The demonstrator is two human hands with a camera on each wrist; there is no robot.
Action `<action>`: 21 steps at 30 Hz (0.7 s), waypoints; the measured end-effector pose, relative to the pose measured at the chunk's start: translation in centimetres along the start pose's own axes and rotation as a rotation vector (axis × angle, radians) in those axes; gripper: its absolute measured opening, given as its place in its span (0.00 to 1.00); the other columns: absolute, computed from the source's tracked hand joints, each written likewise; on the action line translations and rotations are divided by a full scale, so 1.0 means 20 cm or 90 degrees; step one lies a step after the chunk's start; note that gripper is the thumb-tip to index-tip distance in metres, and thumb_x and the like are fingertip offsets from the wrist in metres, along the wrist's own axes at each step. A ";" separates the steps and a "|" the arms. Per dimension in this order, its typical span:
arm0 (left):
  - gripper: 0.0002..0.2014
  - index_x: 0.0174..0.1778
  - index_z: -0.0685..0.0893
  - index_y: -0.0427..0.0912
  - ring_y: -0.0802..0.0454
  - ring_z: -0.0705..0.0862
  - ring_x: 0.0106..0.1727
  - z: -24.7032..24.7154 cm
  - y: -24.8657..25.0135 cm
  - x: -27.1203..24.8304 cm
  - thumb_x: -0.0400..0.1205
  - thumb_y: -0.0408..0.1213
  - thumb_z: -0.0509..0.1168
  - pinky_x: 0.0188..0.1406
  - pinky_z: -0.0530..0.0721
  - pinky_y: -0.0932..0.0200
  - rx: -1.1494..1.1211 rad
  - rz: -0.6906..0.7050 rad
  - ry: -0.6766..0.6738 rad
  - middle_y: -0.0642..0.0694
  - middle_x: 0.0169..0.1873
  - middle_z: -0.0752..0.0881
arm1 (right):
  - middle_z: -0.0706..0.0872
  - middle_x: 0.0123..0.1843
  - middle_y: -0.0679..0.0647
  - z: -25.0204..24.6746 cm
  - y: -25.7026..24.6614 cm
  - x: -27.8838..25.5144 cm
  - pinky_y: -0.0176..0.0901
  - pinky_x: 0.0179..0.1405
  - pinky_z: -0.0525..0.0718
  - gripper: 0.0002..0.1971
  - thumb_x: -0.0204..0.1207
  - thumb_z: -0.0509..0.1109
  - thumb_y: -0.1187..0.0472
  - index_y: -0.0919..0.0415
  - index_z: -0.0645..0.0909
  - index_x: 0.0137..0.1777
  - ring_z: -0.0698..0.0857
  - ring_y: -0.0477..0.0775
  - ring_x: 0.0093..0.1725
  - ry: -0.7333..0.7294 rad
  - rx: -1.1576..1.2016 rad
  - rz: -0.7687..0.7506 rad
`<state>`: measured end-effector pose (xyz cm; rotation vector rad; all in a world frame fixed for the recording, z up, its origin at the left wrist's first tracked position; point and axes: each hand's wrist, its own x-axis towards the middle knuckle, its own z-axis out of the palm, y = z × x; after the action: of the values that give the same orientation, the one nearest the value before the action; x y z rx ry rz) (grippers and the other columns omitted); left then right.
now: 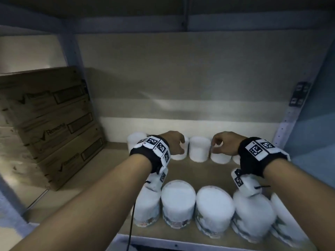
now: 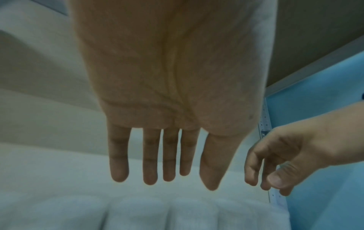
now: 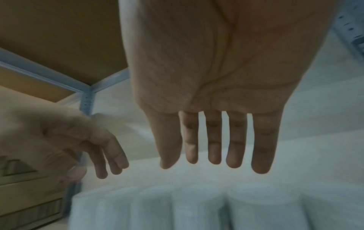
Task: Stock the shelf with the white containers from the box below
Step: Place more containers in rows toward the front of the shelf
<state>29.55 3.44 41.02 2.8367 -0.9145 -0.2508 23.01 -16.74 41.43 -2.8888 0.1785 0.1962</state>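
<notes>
Two rows of white containers stand on the shelf board [image 1: 199,171]: a back row [image 1: 198,149] by the rear wall and a front row [image 1: 178,198] near the edge. My left hand [image 1: 181,146] hovers over the back row, left of its middle container, and holds nothing. My right hand [image 1: 215,145] hovers just right of that container, also holding nothing. In the left wrist view the left hand's fingers [image 2: 150,175] hang straight above the containers [image 2: 138,213], with the right hand [image 2: 269,179] beside them. The right wrist view shows the right hand's fingers [image 3: 214,157] straight above the containers [image 3: 197,207].
A stack of brown cardboard boxes [image 1: 50,127] fills the shelf's left side. A perforated metal upright [image 1: 290,120] and a blue wall [image 1: 311,124] bound the right. The shelf above hangs low overhead. A bare strip of board runs between the two rows.
</notes>
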 end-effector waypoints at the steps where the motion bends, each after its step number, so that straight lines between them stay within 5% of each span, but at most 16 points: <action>1: 0.26 0.75 0.73 0.43 0.45 0.77 0.72 0.00 0.05 0.07 0.80 0.43 0.66 0.70 0.77 0.53 0.002 0.013 -0.001 0.44 0.73 0.76 | 0.80 0.66 0.55 -0.02 0.07 0.01 0.39 0.56 0.75 0.19 0.77 0.71 0.50 0.57 0.79 0.65 0.76 0.50 0.54 0.001 -0.004 0.013; 6: 0.26 0.76 0.71 0.44 0.46 0.73 0.74 0.06 0.23 0.29 0.81 0.45 0.65 0.72 0.74 0.54 0.016 0.050 -0.020 0.45 0.74 0.73 | 0.79 0.68 0.54 -0.05 0.33 0.06 0.38 0.58 0.73 0.19 0.77 0.69 0.48 0.53 0.78 0.66 0.75 0.50 0.56 0.002 -0.021 0.081; 10: 0.25 0.76 0.71 0.44 0.46 0.70 0.76 0.11 0.36 0.46 0.82 0.42 0.63 0.72 0.70 0.56 0.026 0.077 -0.022 0.45 0.75 0.71 | 0.77 0.70 0.54 -0.07 0.49 0.11 0.42 0.63 0.74 0.19 0.77 0.69 0.50 0.55 0.77 0.66 0.77 0.55 0.67 0.000 -0.014 0.132; 21: 0.26 0.77 0.69 0.39 0.44 0.70 0.77 0.20 0.61 0.81 0.83 0.43 0.63 0.73 0.70 0.56 0.046 0.098 -0.028 0.41 0.77 0.71 | 0.77 0.72 0.57 -0.05 0.69 0.33 0.43 0.65 0.75 0.23 0.77 0.70 0.49 0.60 0.77 0.68 0.77 0.58 0.70 0.003 -0.030 0.164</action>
<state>34.75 -16.20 37.72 2.8164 -1.1664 -0.2669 27.81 -30.92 38.24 -2.9051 0.5551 0.2417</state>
